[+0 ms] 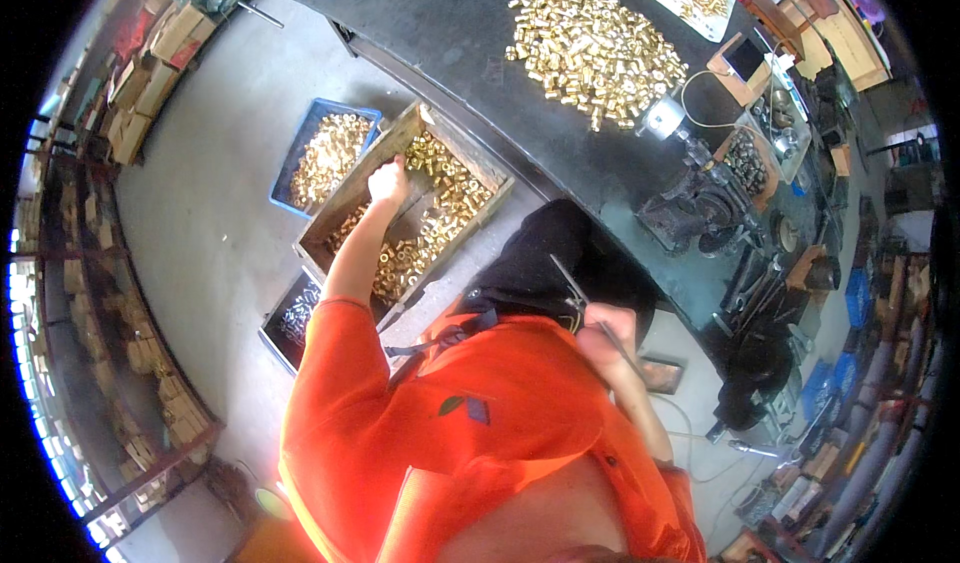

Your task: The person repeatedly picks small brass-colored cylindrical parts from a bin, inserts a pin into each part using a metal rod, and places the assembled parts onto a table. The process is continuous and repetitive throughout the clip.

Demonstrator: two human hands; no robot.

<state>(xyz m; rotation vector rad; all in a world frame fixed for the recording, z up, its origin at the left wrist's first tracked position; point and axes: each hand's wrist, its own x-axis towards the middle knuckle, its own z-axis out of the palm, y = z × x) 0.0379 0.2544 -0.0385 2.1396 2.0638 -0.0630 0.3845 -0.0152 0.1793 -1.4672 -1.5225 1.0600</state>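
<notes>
My left hand [388,181] is over a wooden box [424,281], with its fingers curled together. What it holds, if anything, is hidden. Small brass fittings [455,195] lie in the box around a patch of bare bottom. Close to my lap, my right hand [607,331] is wrapped round a long, thin, grey metal tool [570,281]. Its pointed end sticks out forward and to the left over my dark trousers; its exact kind is unclear.
Beside the box stand a blue tray [276,185] of brass pieces and a dark bin [268,331] of silvery parts. The dark workbench [440,23] bears a large heap of brass fittings [595,53] and a small machine [695,198]. Shelves line both sides.
</notes>
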